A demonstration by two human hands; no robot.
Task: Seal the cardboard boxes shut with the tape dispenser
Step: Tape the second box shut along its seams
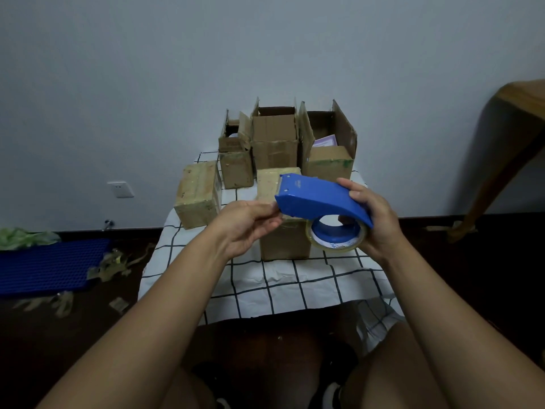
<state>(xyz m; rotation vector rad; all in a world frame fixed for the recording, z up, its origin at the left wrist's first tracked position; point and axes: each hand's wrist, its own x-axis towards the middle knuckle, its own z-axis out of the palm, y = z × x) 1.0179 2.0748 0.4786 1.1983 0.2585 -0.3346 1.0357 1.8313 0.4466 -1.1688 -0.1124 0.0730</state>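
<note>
Head view, right hand [376, 215] gripping blue tape dispenser [320, 199], left hand [249, 224] pinching its front, hiding taped box [284, 240]

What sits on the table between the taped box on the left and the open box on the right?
In the head view, between the taped box and the open box stand two other open boxes.

Five brown cardboard boxes, one blue plastic tape dispenser [320, 199].

Three open boxes [275, 137] stand behind; two taped-shut boxes [197, 194] sit nearer. One blue perforated mat [50, 265] lies on the floor.
</note>
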